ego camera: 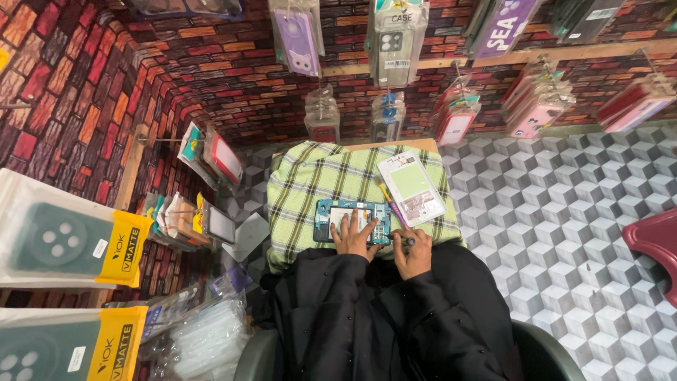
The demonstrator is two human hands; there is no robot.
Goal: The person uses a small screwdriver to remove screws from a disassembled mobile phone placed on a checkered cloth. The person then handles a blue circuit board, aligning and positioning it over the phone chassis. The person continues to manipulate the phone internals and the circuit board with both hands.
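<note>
An opened phone body (350, 218) with a blue frame lies on a green plaid cloth (310, 183) in front of me. My left hand (352, 236) rests flat on it, fingers spread over the inner parts. My right hand (414, 252) sits just right of the phone, closed around the dark handle of a thin tool (392, 206) with a pink and yellow shaft that points away from me. A separated white and green phone panel (410, 187) lies on the cloth beyond the right hand.
Packaged phone cases (393, 42) hang on the brick-pattern wall ahead and at left (67, 243). Clear bags (204, 339) lie at lower left. A dark red stool (656, 243) stands right on the cube-pattern floor (564, 233).
</note>
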